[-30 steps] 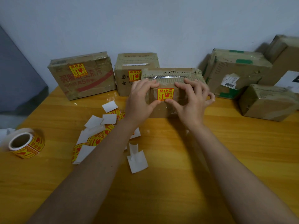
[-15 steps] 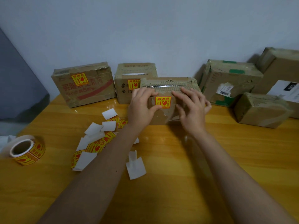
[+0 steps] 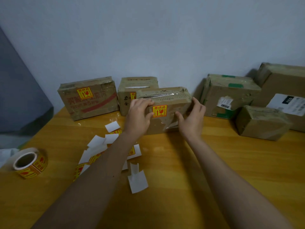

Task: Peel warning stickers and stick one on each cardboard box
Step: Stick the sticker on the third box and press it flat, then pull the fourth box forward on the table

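At frame centre, your left hand (image 3: 137, 114) and right hand (image 3: 192, 115) clasp the cardboard box (image 3: 171, 109) by its ends — fingers curled, warning sticker (image 3: 159, 111) between them.

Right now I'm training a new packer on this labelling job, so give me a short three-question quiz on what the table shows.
1. True or false: the box held between the left hand and the right hand already carries a yellow warning sticker.
2. Where does the sticker roll lie? A) on a box B) on the table's left edge C) in the right hand
3. Fill in: the small box at the right shows ___ yellow sticker on the sides in view.

Key: 1 true; 2 B; 3 no
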